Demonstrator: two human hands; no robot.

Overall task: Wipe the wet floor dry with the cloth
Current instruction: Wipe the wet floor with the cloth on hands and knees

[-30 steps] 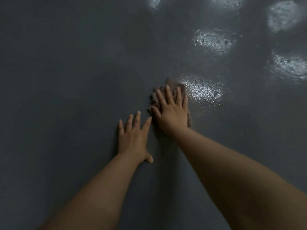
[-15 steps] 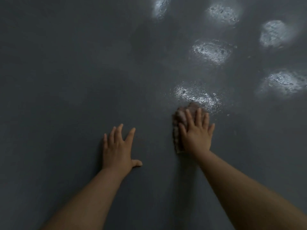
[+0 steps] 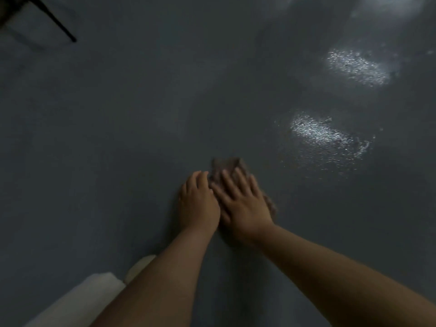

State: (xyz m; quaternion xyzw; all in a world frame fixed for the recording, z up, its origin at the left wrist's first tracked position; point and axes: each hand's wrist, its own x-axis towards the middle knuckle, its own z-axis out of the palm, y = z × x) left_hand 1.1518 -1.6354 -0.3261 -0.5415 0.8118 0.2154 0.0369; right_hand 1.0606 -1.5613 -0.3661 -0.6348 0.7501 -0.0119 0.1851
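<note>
Where the light falls, the dark grey floor glistens with wet patches, one near the cloth's far right and another farther off. A thin black leg of some furniture shows at the top left, and something pale lies at the bottom left. The brown cloth lies flat on the floor under the right hand, whose straight, spread fingers press it down. The left hand rests just beside, fingers relaxed, fingertips touching the cloth's edge.
</note>
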